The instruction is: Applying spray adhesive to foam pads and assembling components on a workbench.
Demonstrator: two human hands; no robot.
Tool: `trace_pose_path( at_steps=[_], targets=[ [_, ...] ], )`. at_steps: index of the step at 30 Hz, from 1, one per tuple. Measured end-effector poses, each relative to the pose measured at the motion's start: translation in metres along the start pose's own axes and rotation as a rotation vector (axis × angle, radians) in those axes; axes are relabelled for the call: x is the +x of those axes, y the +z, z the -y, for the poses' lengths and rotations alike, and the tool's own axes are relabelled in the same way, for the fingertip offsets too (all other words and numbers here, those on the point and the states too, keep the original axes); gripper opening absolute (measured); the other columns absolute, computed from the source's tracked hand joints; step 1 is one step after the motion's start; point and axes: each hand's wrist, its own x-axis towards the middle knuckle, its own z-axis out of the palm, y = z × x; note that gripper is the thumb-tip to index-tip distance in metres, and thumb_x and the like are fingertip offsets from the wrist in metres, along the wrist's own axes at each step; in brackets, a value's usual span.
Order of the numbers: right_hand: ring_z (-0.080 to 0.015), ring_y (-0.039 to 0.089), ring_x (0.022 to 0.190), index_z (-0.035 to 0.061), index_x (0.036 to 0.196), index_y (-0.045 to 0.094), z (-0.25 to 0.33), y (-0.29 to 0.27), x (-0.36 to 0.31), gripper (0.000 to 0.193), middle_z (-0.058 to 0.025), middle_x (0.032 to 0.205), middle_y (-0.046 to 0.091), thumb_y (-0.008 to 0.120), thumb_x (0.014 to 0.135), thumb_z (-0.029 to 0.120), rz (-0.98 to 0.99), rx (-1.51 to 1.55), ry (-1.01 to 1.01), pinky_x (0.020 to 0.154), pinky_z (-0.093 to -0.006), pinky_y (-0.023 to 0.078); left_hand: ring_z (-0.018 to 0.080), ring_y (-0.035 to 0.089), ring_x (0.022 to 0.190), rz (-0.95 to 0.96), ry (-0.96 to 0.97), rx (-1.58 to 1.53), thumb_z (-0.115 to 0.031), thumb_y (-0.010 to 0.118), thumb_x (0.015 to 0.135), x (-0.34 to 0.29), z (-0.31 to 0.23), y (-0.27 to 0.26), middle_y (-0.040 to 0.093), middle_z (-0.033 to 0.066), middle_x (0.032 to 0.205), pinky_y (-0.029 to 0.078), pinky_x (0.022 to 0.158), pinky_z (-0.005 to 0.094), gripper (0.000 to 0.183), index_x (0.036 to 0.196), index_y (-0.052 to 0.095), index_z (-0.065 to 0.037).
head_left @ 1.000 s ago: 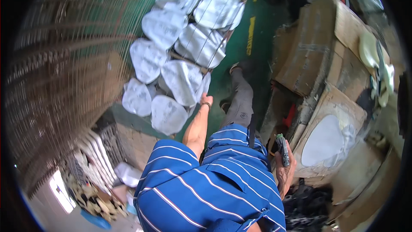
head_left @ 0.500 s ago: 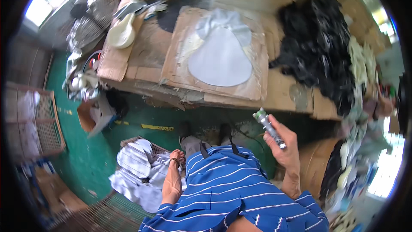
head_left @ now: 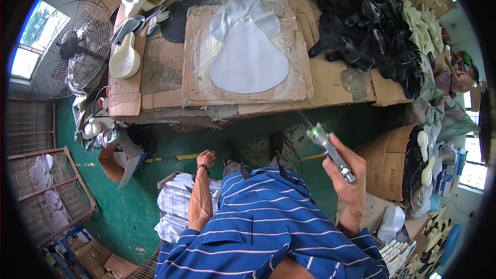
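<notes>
My right hand (head_left: pixel 351 168) is closed round a silver spray gun (head_left: pixel 333 152) with a green ring near its nozzle, in front of the table edge. A faint pale streak runs up from the nozzle. My left hand (head_left: pixel 205 159) hangs beside my body above a wire cart, its fingers loosely curled and slightly apart, with nothing seen in them. On the table, a white pear-shaped fabric piece (head_left: pixel 250 62) lies flat on a cardboard sheet (head_left: pixel 196 62). A second pale, wrinkled piece (head_left: pixel 232 16) lies partly beneath its far end.
A pile of black saddle-shaped parts (head_left: pixel 356 26) covers the table's right. Cream saddle-shaped forms (head_left: pixel 125 62) and gloves lie at its left, near a caged fan (head_left: pixel 72 49). The wire cart holds white pieces (head_left: pixel 178 201). A cardboard box (head_left: pixel 385 165) stands right; another person (head_left: pixel 457 77) is far right.
The view has shifted, with the table now further left in it. My left hand has risen a little towards the table. The spray gun stays in my right hand, now with a pale streak at its nozzle.
</notes>
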Motion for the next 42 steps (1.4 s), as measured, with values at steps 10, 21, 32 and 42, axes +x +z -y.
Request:
trace_pose_path(
  at_steps=[10, 21, 32, 42],
  targets=[
    [-0.0322, 0.077, 0.095, -0.0008, 0.143, 0.066, 0.008, -0.007, 0.006, 0.056, -0.0222, 0.116, 0.077, 0.080, 0.089, 0.000, 0.135, -0.043, 0.043, 0.086, -0.0362, 0.058, 0.0295, 0.076, 0.088, -0.044, -0.183, -0.030, -0.014, 0.057, 0.107, -0.005, 0.059, -0.004, 0.077, 0.0117, 0.103, 0.062, 0.080, 0.0525, 0.031, 0.135, 0.068, -0.008],
    [-0.0315, 0.077, 0.098, -0.0007, 0.141, 0.068, 0.008, -0.015, 0.005, 0.054, -0.0239, 0.117, 0.077, 0.081, 0.090, 0.004, 0.149, -0.001, 0.118, 0.087, -0.0358, 0.058, 0.0291, 0.077, 0.085, -0.005, -0.133, 0.020, -0.021, 0.065, 0.103, 0.009, 0.065, -0.015, 0.078, 0.0119, 0.101, 0.062, 0.076, 0.0529, 0.037, 0.139, 0.067, -0.011],
    [-0.0224, 0.075, 0.094, -0.0034, 0.143, 0.066, 0.012, 0.032, 0.044, 0.049, -0.0198, 0.114, 0.078, 0.079, 0.096, 0.007, -0.045, 0.089, 0.037, 0.084, -0.0330, 0.057, 0.0234, 0.077, 0.092, 0.032, -0.043, 0.074, -0.019, 0.066, 0.102, -0.004, -0.004, 0.013, 0.079, 0.0080, 0.106, 0.061, 0.085, 0.0487, 0.038, 0.138, 0.069, -0.010],
    [-0.0244, 0.075, 0.096, -0.0032, 0.142, 0.066, 0.011, 0.012, 0.037, 0.048, -0.0208, 0.112, 0.078, 0.077, 0.097, 0.008, -0.099, -0.033, 0.136, 0.086, -0.0342, 0.057, 0.0281, 0.078, 0.094, -0.036, -0.229, 0.040, -0.018, 0.064, 0.103, 0.007, 0.041, -0.005, 0.079, 0.0103, 0.106, 0.058, 0.092, 0.0591, 0.035, 0.137, 0.068, -0.011]
  ],
)
